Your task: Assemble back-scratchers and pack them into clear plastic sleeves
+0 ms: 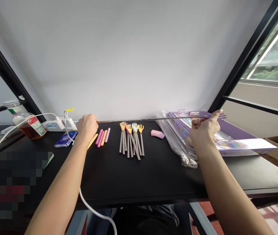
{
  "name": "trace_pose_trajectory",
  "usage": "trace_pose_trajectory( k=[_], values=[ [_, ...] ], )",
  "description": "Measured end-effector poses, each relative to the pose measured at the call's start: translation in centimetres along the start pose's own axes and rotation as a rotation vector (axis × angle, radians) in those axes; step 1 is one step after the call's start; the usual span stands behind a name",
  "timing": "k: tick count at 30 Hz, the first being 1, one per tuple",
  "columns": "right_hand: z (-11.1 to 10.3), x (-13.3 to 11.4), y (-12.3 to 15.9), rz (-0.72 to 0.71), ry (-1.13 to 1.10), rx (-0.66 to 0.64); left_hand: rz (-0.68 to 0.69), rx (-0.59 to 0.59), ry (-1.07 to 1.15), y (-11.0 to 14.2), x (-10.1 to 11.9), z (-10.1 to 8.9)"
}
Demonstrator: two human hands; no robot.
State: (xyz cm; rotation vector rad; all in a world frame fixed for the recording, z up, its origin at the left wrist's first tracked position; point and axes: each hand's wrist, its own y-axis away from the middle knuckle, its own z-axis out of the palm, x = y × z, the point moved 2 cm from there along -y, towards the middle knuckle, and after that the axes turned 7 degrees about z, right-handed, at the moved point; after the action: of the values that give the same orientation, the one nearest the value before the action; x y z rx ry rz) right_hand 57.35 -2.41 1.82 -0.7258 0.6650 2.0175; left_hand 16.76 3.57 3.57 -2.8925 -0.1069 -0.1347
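Observation:
A telescopic back scratcher (141,119), its thin metal rod drawn out long, stretches level between my two hands above the desk. My left hand (87,125) is closed in a fist around its left end, so that end is hidden. At the other end, my right hand (204,127) grips it beside the purple claw head, whose prongs stick out past the fingers. Below the rod lie several shorter back scratchers (131,143) with yellow, pink and blue claws and bare metal stems. Several pink, yellow and purple grip sleeves (102,137) rest near my left hand.
A small pink packet (157,133) lies right of centre. Clear plastic bags (178,147) and a purple tray (237,130) of packaged items are at the right. A blue packet (66,138), power strip (51,125) and bottle (28,122) stand left. A white cable (95,212) hangs off the front edge.

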Motion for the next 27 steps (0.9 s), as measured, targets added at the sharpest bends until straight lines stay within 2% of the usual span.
trace_pose_trajectory(
  k=[5, 8, 12, 16, 20, 23, 25, 27],
  values=[
    [-0.2, 0.1, 0.2, -0.012, -0.019, -0.003, 0.074, 0.001, -0.024, 0.7, 0.4, -0.3],
    [0.2, 1.0, 1.1, -0.013, 0.025, -0.039, 0.204, 0.02, -0.012, 1.5, 2.0, -0.7],
    [0.9, 3.1, 3.2, -0.094, 0.106, -0.214, 0.494, 0.137, -0.012, 2.7, 4.9, -0.7],
    [1.1, 5.4, 4.8, -0.122, 0.183, -0.381, 0.773, 0.327, 0.046, 3.3, 6.4, -0.1],
    [1.0, 7.7, 7.5, -0.1, 0.275, -0.582, 0.985, 0.379, 0.117, 4.8, 8.7, 0.9],
    [1.0, 9.1, 10.5, -0.113, 0.433, -0.833, 1.037, 0.378, 0.137, 6.6, 11.1, 1.6],
    [0.9, 9.5, 11.8, -0.181, 0.531, -0.925, 1.005, 0.36, 0.17, 7.3, 12.0, 2.0],
    [0.9, 9.6, 12.0, -0.218, 0.601, -0.953, 0.969, 0.326, 0.214, 7.5, 12.2, 2.2]
  ],
)
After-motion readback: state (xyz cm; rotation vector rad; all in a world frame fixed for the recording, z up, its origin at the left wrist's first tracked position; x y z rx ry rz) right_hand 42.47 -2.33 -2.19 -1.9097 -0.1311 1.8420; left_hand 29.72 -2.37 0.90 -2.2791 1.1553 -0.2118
